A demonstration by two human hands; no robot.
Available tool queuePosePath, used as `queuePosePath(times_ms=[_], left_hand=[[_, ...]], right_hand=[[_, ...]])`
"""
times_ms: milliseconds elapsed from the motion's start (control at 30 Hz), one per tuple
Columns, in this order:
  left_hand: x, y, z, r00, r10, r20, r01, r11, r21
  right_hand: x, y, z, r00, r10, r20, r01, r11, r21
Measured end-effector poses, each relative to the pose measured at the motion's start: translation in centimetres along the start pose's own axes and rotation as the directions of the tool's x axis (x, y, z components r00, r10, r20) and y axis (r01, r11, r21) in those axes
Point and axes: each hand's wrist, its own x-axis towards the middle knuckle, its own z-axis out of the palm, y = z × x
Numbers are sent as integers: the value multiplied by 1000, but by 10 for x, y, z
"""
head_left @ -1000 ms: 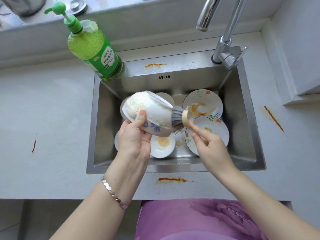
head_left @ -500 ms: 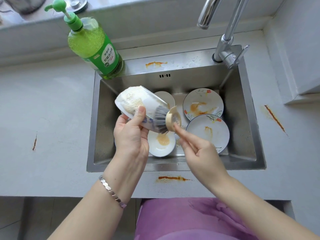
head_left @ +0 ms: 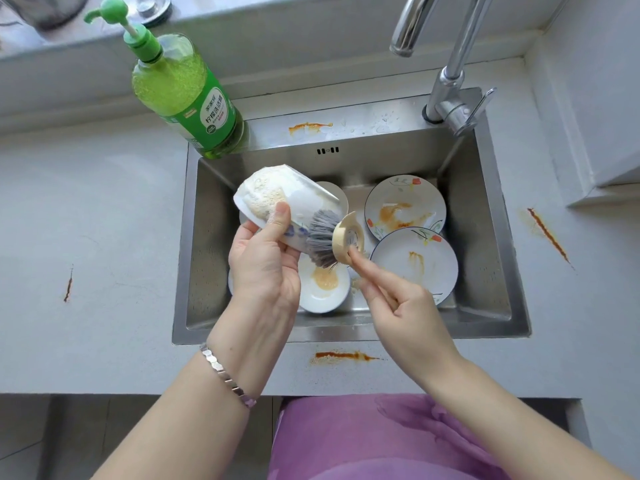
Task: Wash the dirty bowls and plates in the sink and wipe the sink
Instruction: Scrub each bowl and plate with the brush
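Left hand [head_left: 263, 268] is gripping a white bowl [head_left: 298, 202] above the sink [head_left: 483, 216], thumb curled over its outer wall and fingers wrapped underneath. The bowl is lying tilted on its side, its foot facing up-left and carrying yellowish foam; a blue motif is showing low on its wall. Right hand [head_left: 405, 306] is pinching the handle of a brush [head_left: 334, 239] between extended fingers and thumb, with the remaining fingers curled in. The grey bristles are pressing against the bowl's outer wall.

Sink contents: two floral plates at right, the far plate [head_left: 405, 206] bearing an orange-brown smear, the near plate [head_left: 420, 271] bearing a smaller streak and overlapping the far one's edge. A small white dish [head_left: 323, 289] is sitting under the held bowl, holding a yellowish pool. Another white dish [head_left: 341, 199] is showing partly behind the bowl; its contents cannot be judged.

A green soap bottle [head_left: 183, 95], mostly full, is standing at the sink's far-left corner. Orange stains are marking the counter [head_left: 97, 209] and the sink's back ledge.
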Motion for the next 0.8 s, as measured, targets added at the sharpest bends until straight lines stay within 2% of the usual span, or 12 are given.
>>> queuePosePath(times_ms=[67, 200, 300, 400, 533, 667, 800], left_hand=[[-1, 4, 2, 1000, -21, 10, 21, 1000, -13], [-6, 11, -3, 993, -79, 87, 76, 997, 34], [-7, 18, -12, 974, -147, 172, 127, 984, 123], [-4, 24, -23, 950, -221, 221, 166, 956, 241], [5, 20, -30, 966, -198, 166, 136, 935, 328], [13, 10, -29, 992, -97, 81, 63, 934, 352], [12, 2, -35, 994, 0, 105, -53, 863, 502]], right_hand=[[7, 4, -6, 991, 130, 6, -130, 983, 130], [20, 20, -17, 920, 389, 44, -381, 864, 329], [27, 21, -25, 879, 468, 94, -462, 785, 412], [32, 23, -34, 859, 493, 134, -500, 756, 423], [23, 19, -33, 879, 460, 125, -476, 827, 300], [13, -2, -19, 958, 258, 123, -274, 953, 129], [18, -8, -7, 988, 132, 82, -133, 991, 11]])
